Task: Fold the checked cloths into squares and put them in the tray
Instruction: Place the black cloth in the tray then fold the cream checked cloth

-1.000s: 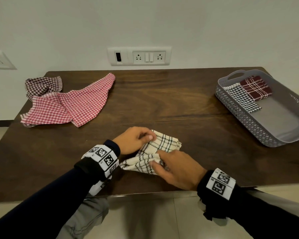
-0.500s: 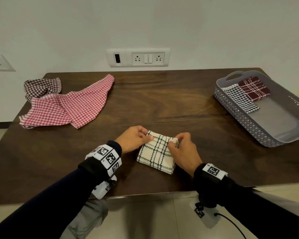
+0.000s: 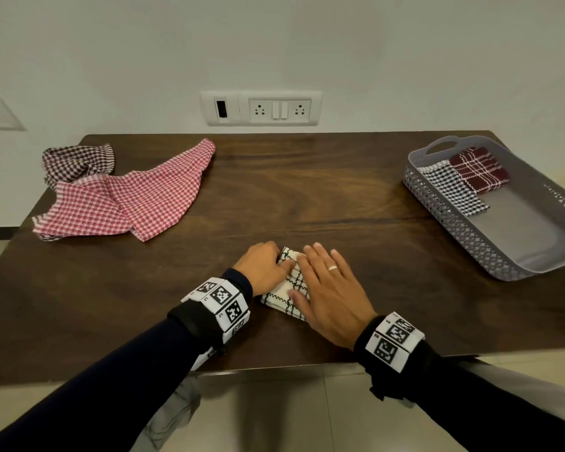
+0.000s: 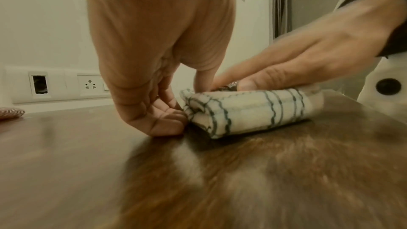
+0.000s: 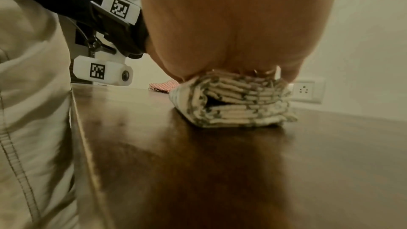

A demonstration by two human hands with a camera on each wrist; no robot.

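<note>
A cream cloth with dark check lines (image 3: 286,287) lies folded into a thick small square near the table's front edge. My right hand (image 3: 327,288) lies flat on top of it with straight fingers, pressing it down. My left hand (image 3: 265,267) is at the cloth's far left corner; its thumb is on top and its curled fingers sit against the side, pinching that corner. In the left wrist view the folded cloth (image 4: 249,111) shows its stacked layers. The grey tray (image 3: 454,223) stands at the right.
In the tray's far end lie a folded black-and-white checked cloth (image 3: 450,187) and a maroon one (image 3: 478,169). A loose red checked cloth (image 3: 137,197) and a dark brown checked cloth (image 3: 75,161) lie at the back left. A socket panel (image 3: 261,108) is on the wall.
My right hand folded the near half of the cream cloth over, let go of the edge, and now lies flat on the folded square. My left hand kept its hold at the corner.
</note>
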